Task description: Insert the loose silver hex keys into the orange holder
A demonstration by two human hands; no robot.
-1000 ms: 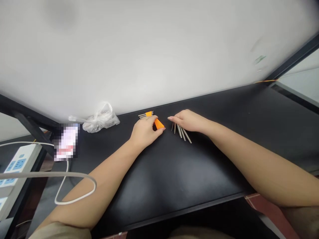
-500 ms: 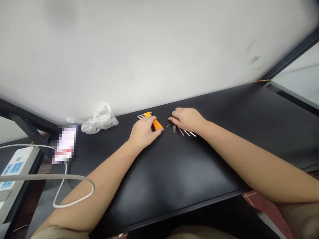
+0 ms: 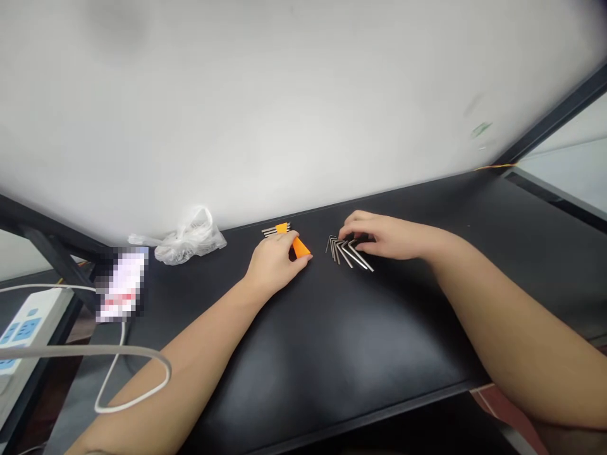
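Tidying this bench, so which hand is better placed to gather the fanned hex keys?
Right, probably: the right hand has its fingers directly over the fanned hex keys, while the left hand is further off, at the orange plastic piece.

On the black bench point(image 3: 360, 335), the left hand point(image 3: 274, 260) pressed against an orange wedge point(image 3: 300, 248), just beside a small bundle of Allen keys point(image 3: 275, 230) with an orange clip point(image 3: 282, 227). The right hand point(image 3: 391, 237) curled over the bent ends of a fanned row of Allen keys point(image 3: 346, 254). Farther left lay a crumpled plastic bag point(image 3: 190, 245), a pixelated phone point(image 3: 122, 284) and a white power strip point(image 3: 28, 328).
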